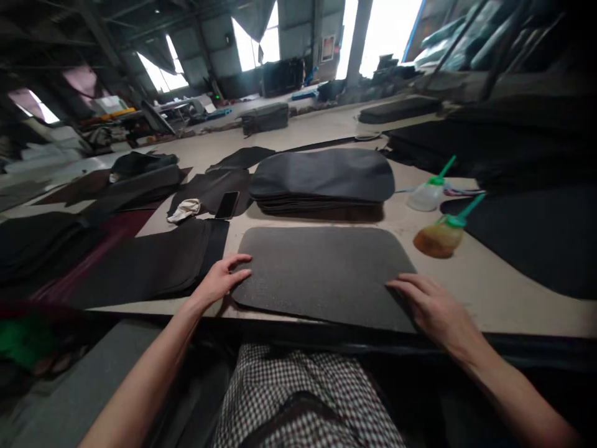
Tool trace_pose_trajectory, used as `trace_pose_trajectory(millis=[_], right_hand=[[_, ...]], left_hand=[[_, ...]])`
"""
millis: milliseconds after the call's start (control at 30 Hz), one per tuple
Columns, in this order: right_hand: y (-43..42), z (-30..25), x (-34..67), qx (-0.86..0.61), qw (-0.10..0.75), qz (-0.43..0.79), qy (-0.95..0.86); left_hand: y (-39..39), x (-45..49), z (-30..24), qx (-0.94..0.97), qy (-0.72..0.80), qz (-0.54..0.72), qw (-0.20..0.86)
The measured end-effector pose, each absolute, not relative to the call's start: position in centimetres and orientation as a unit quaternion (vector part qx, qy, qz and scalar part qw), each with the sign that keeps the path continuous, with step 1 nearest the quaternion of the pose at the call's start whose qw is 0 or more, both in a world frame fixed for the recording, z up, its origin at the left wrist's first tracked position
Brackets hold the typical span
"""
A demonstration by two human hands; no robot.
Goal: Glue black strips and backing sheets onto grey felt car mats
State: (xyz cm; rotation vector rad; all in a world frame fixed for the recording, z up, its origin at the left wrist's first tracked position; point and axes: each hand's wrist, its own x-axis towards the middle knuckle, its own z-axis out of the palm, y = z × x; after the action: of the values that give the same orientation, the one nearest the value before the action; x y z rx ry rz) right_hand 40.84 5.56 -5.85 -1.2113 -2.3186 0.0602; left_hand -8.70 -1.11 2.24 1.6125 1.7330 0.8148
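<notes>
A dark grey sheet with rounded corners (317,270) lies at the table's front edge, right before me. My left hand (224,278) holds its left edge, thumb and forefinger showing on top and the other fingers largely hidden. At the opposite edge, my right hand (431,305) grips the sheet with fingertips on its upper face; its thumb is hard to make out. Just behind the sheet sits a stack of black rounded pieces (321,177), its top piece smooth and slightly shiny.
Two squeeze bottles with green nozzles, one whitish (425,196) and one amber (438,239), stand right of the stack. To the left are a phone (227,205), a crumpled white cloth (185,210) and piled black sheets (144,264). More black material (536,236) covers the right side.
</notes>
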Motion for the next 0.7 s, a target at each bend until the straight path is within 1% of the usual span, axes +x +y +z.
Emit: trace_pose_trajectory(millis=[67, 233, 700], right_hand=[[5.8, -6.5, 41.1, -0.437, 0.247, 0.03, -0.865], [6.6, -7.0, 41.9, -0.427, 0.253, 0.042, -0.867], [6.3, -6.7, 41.7, -0.437, 0.245, 0.039, -0.865]], left_hand=[[-1.3, -8.8, 1.9, 0.637, 0.648, 0.304, 0.286], [-1.6, -8.5, 1.0, 0.676, 0.634, 0.299, 0.226], [-2.0, -8.6, 0.0, 0.703, 0.636, 0.265, 0.173]])
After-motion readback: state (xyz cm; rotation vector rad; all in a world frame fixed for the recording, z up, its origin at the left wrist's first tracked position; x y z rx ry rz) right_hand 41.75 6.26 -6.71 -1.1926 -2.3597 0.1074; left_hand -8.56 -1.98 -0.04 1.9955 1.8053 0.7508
